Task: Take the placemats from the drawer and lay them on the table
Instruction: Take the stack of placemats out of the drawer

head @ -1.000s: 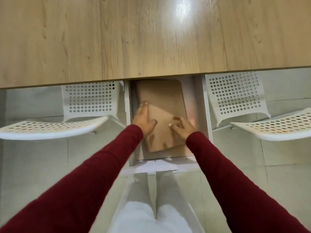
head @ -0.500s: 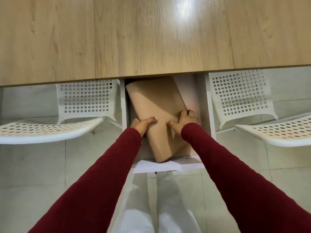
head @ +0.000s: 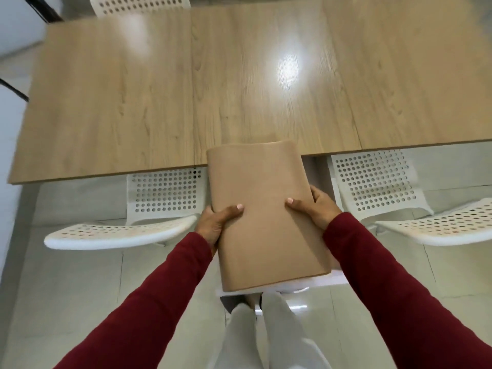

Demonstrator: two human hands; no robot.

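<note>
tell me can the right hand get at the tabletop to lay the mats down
Probably yes: the right hand and left hand hold the folded placemats just over the table edge, with bare wood ahead.

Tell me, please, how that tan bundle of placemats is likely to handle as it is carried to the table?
The placemats look soft rather than stiff: the far end is a rounded fold, so they may sag or unfold if held by one edge. Both the left hand and the right hand grip the sides, which suggests some bulk. The smooth surface could slip.
</note>
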